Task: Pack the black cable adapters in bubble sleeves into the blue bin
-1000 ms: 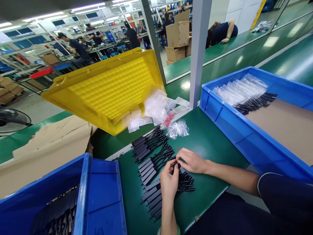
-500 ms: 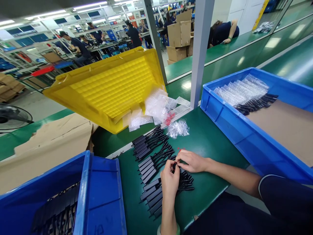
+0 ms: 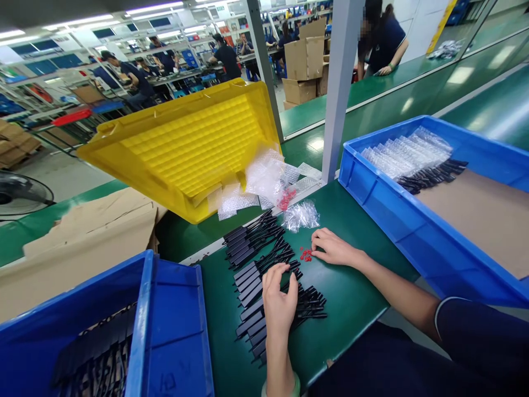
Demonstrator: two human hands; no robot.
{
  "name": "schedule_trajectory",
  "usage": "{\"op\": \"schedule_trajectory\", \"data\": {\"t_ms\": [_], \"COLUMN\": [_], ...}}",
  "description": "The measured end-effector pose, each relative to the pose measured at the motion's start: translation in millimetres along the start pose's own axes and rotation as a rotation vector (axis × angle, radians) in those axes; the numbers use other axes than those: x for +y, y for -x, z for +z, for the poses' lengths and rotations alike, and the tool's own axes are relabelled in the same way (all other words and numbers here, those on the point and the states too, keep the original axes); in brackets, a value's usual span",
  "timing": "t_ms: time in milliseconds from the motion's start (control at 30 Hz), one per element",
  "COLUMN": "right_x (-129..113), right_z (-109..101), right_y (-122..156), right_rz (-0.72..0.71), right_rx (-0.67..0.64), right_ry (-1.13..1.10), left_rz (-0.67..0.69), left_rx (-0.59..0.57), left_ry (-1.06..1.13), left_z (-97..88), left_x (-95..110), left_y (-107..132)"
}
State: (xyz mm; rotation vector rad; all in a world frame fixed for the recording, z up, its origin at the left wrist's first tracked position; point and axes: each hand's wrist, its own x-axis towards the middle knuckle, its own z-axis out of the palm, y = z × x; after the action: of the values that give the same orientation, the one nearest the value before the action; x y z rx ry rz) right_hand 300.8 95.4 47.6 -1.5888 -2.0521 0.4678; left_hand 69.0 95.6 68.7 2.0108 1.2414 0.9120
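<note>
My left hand (image 3: 279, 300) hovers over the rows of slim black rectangular parts with short cables (image 3: 250, 284), thumb and fingers apart and nothing seen between them. To its right, my right hand (image 3: 335, 249) reaches down at a small cluster of tiny red pieces (image 3: 306, 254) on the green bench (image 3: 351, 298). Its fingers are stretched out, with the tips at the edge of the cluster. Just beyond lies a pile of clear plastic bags (image 3: 301, 215).
On the left stands a blue bin (image 3: 177, 325) holding more black parts. A blue tray (image 3: 380, 187) at right carries bubble-wrapped parts on cardboard. Behind the rows are a tilted yellow tray (image 3: 185, 149), bubble bags (image 3: 264, 179) and a grey post (image 3: 341, 88). People work beyond.
My hands, together over the black parts before, have come apart. The right moved up and right to the red pieces; the left opened and drew slightly left. A co-worker at the back has straightened up.
</note>
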Motion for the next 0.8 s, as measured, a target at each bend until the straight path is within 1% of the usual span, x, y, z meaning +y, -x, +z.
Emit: {"op": "schedule_trajectory", "data": {"t_ms": [33,100,200,233,300,400,600,700,800], "right_x": [0.5,0.7,-0.6,-1.1,-1.8,-1.2,0.9,-0.3,-4.3], "right_z": [-1.2,-3.8,-6.5,-6.6,-5.5,-0.7,10.2,10.2,8.8], "right_y": [0.8,1.9,1.9,1.4,0.2,-2.3,-6.4,-6.9,-6.7], "right_rz": [-0.009,-0.025,-0.035,-0.038,-0.039,-0.026,0.013,0.049,0.066], "right_rx": [-0.030,-0.075,-0.100,-0.099,-0.082,-0.027,0.105,0.184,0.236], "right_ry": [0.003,0.010,0.024,0.029,0.039,0.053,0.013,-0.050,-0.122], "left_rz": [0.036,0.082,0.080,0.066,0.037,0.022,0.015,0.013,0.057], "left_rx": [-0.056,-0.217,-0.454,-0.509,-0.575,-0.611,-0.673,-0.678,-0.660], "left_ry": [-0.002,-0.009,-0.037,-0.058,-0.118,-0.176,-0.145,-0.161,-0.172], "left_z": [-3.1,-7.9,-10.0,-9.4,-7.3,-5.1,-8.4,-8.7,-7.6], "left_x": [1.5,4.6,9.3,10.7,13.4,16.6,20.8,19.5,14.6], "left_y": [0.2,1.2,3.3,3.9,4.9,5.9,7.6,8.2,9.6]}}
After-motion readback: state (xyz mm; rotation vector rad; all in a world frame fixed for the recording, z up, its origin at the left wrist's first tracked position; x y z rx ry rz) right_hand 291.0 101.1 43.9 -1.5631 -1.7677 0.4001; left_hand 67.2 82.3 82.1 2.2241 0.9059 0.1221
